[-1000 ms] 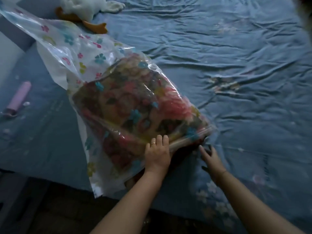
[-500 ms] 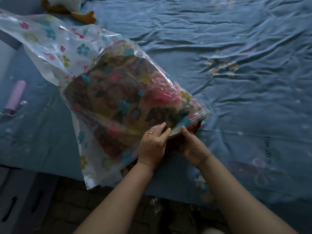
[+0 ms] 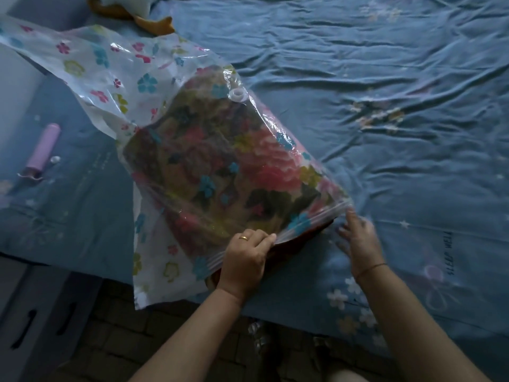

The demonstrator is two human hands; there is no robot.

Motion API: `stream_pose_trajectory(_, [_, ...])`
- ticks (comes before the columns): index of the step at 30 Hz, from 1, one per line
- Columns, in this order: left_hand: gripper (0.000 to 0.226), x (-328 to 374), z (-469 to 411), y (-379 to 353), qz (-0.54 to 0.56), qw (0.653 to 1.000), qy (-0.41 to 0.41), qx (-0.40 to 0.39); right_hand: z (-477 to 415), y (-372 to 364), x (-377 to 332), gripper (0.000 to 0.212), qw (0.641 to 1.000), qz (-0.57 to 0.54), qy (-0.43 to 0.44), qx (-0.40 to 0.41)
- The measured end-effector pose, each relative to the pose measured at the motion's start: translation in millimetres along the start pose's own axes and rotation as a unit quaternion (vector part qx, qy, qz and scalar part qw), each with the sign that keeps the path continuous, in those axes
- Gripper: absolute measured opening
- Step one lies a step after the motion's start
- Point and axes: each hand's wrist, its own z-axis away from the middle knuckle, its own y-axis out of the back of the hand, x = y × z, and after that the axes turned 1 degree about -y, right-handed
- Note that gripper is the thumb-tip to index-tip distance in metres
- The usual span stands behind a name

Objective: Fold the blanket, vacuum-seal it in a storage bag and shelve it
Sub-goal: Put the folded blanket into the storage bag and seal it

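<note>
- Since half a second ago, the right hand [image 3: 358, 238] has been slid away from the left hand [image 3: 246, 257], along the zip strip [image 3: 308, 222] to the right corner of the bag.
- The zip strip is pinched by the left hand, with thumb and fingers curled over it. A gold ring [image 3: 243, 238] is seen on one finger.
- The right hand is blurred. Its fingertips [image 3: 349, 215] are seen at the corner of the strip, but it cannot be told if the strip is pinched or only touched.
- The storage bag [image 3: 154, 86] is laid slanted on the bed [image 3: 385, 78], and its near left corner is hung over the bed's edge.
- The folded blanket [image 3: 220, 166], with big red and yellow flowers, is held inside the bag, at the end near the hands.
- Dark red cloth is seen under the strip, between the two hands.
- A round white valve [image 3: 238, 94] is seen on top of the bag, over the far side of the blanket.
- The bed is covered by a wrinkled blue sheet.
- A purple tube [image 3: 44, 150] is laid on the bed, well to the left of the bag, with a small round cap [image 3: 55, 159] just beside it.
- A white and orange soft toy [image 3: 132, 9] is seen at the far edge, past the bag.
</note>
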Motion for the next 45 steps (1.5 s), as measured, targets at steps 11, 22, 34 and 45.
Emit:
stream_pose_trajectory(11, [0.022, -17, 25, 5, -0.024, 0.999, 0.017, 0.041, -77, 22, -20, 0.132, 0.79, 0.516, 0.179, -0.279])
stream_pose_trajectory(22, [0.052, -38, 71, 0, -0.025, 0.975, 0.216, 0.047, -66, 41, -53, 0.051, 0.877, 0.331, 0.119, -0.326])
stream_pose_trajectory(34, [0.076, 30, -16, -19, -0.043, 0.994, 0.084, -0.057, -39, 27, 11, 0.072, 0.976, 0.068, 0.026, -0.206])
stream_pose_trajectory(45, [0.018, 0, -43, -26, -0.09, 0.996, -0.007, 0.003, -7, 0, 104, 0.083, 0.949, -0.191, -0.209, -0.142])
